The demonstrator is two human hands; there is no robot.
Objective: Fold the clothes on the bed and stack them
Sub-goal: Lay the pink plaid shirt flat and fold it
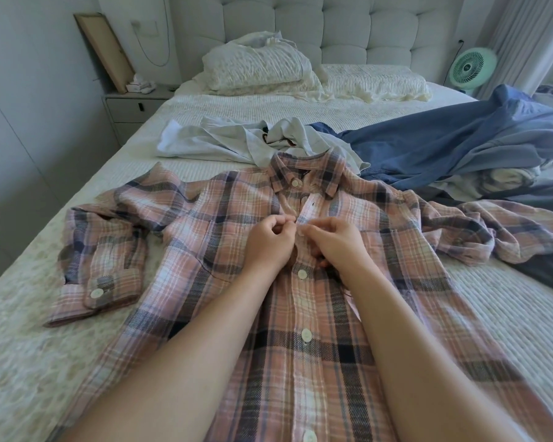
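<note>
A pink plaid shirt point(224, 237) lies face up on the bed point(29, 362), collar toward the headboard, its sleeves spread to both sides. Both hands meet at the button placket on the chest. My left hand point(268, 242) pinches the placket edge with curled fingers. My right hand point(336, 240) pinches the other edge at a button. Several white buttons below them look fastened. Behind the collar lie a crumpled white garment point(217, 140) and a blue garment point(444, 145).
Two pillows point(259, 68) lean against the tufted headboard. A nightstand point(134, 106) with a leaning frame stands at the left. At the right of the bed stands a green fan point(473, 67). A dark garment point(549, 269) lies at the right edge.
</note>
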